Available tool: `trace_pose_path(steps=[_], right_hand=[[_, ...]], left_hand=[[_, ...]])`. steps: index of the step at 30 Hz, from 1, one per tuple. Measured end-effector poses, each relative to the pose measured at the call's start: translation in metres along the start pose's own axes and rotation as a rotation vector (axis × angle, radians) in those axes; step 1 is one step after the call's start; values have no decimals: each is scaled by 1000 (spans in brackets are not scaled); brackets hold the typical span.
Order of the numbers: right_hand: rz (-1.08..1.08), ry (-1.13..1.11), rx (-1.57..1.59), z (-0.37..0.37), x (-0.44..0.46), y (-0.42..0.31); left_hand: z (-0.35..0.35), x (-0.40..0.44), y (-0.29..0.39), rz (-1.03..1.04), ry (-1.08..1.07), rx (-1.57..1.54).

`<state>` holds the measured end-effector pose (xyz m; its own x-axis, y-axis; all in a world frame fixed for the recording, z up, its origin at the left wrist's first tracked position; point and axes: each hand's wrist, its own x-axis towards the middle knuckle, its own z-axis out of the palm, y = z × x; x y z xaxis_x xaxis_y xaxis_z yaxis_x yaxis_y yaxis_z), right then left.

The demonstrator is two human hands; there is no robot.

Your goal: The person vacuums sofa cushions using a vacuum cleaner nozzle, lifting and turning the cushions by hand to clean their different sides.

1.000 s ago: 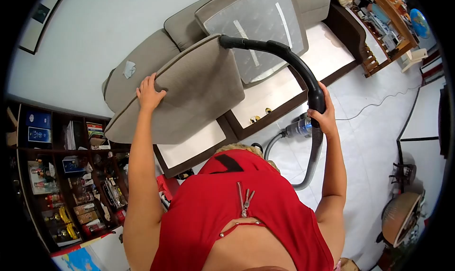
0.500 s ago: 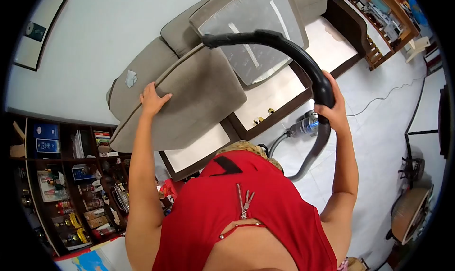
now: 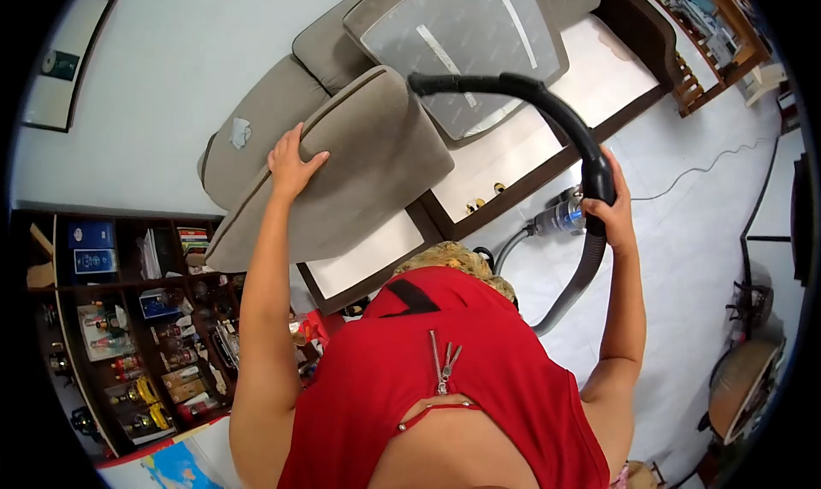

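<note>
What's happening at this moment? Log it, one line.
left hand: on tilted cushion, upper edge | right hand: gripping black vacuum handle | nozzle: beside cushion's upper corner, contact unclear | vacuum body: on floor

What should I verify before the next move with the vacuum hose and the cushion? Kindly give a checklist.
1. Left hand on tilted cushion: ok, at its edge.
2. Right hand around black handle: ok.
3. Nozzle touching cushion: cannot tell, but close to its corner.
4. Hose free of kinks: cannot tell, the red top hides part.
5. Sofa back clear: not ok, a crumpled pale cloth or tissue lies there.
</note>
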<state>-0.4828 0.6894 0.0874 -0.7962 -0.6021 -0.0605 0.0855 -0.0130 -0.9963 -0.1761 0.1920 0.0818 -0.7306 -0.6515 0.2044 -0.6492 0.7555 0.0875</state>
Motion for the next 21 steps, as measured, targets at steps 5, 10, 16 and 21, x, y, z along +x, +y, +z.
trace_pose_path(steps=[5, 10, 16, 21], right_hand=[[-22, -59, 37, 10, 22, -19], [78, -116, 164, 1, 33, 18], [200, -145, -95, -23, 8, 75], [248, -125, -16, -9, -11, 82]], left_hand=[[10, 24, 34, 145, 101, -200], [12, 47, 68, 244, 191, -288], [6, 76, 65, 288, 95, -57], [-6, 86, 65, 293, -17, 7]])
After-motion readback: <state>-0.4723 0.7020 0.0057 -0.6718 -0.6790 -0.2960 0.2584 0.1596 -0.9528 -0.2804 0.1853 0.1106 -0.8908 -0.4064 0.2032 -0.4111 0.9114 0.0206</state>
